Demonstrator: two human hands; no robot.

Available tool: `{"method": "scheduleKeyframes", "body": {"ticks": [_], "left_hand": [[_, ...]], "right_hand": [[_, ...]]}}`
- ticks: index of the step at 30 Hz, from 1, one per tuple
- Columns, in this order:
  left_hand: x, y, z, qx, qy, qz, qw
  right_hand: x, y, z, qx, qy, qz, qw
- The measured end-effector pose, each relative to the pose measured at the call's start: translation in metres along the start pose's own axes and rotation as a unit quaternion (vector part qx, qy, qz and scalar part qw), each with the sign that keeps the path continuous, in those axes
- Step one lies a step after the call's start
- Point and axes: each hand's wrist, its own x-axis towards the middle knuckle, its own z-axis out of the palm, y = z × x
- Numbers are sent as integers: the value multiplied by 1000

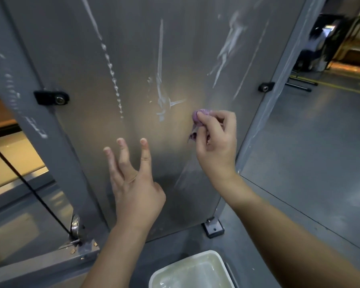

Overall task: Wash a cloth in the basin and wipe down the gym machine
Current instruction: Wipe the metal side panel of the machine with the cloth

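Right hand [215, 142] pinches the bunched purple cloth [197, 119] against the panel [133, 59], left hand [133, 183] splayed and holding nothing, white streaks [160, 80] mostly unwiped, so wiping looks barely started.

A gym floor is shown. A tall grey machine panel [133, 59], streaked with white foam, is bolted into a painted steel frame [56, 125] by black brackets [51, 97]. A black cable [29, 183] is led to a pulley [75, 224] at 8 o'clock. Smooth grey flooring [310, 152] with yellow lines and dark equipment [328, 38] is seen at 2 o'clock.
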Motion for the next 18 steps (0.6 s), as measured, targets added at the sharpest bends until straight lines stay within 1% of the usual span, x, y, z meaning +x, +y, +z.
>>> {"method": "scheduleKeyframes", "body": {"ticks": [1, 2, 3, 5, 6, 7, 9, 13, 16, 17, 18], "left_hand": [[0, 0, -2, -2, 1, 1, 1000], [-1, 0, -3, -5, 2, 2, 1000], [-1, -1, -5, -7, 3, 4, 1000], [-3, -5, -9, -11, 1, 10, 1000], [-5, -6, -11, -14, 2, 13, 1000], [-6, -7, -13, -18, 5, 17, 1000], [-8, -8, -19, -23, 13, 23, 999], [-10, -7, -30, -33, 51, 35, 998], [-7, -6, -36, -49, 107, 32, 993], [-6, -6, -37, -56, 123, 31, 990], [-6, -6, -38, -61, 136, 32, 988]], "right_hand": [[-18, -1, 5, -8, -17, -6, 1000], [-40, -1, 8, -19, -61, -29, 998], [-61, 2, 8, -31, -125, -62, 990], [-83, 8, 2, -52, -242, -117, 962], [-79, 9, -3, -55, -270, -128, 953], [-67, 8, -7, -54, -279, -130, 950], [-28, -5, -14, -40, -253, -127, 958], [48, -30, -22, -32, -153, -146, 977], [48, -38, -15, -12, -80, -111, 991], [36, -41, -11, -5, -68, -93, 993], [24, -44, -7, 1, -73, -85, 994]]}}
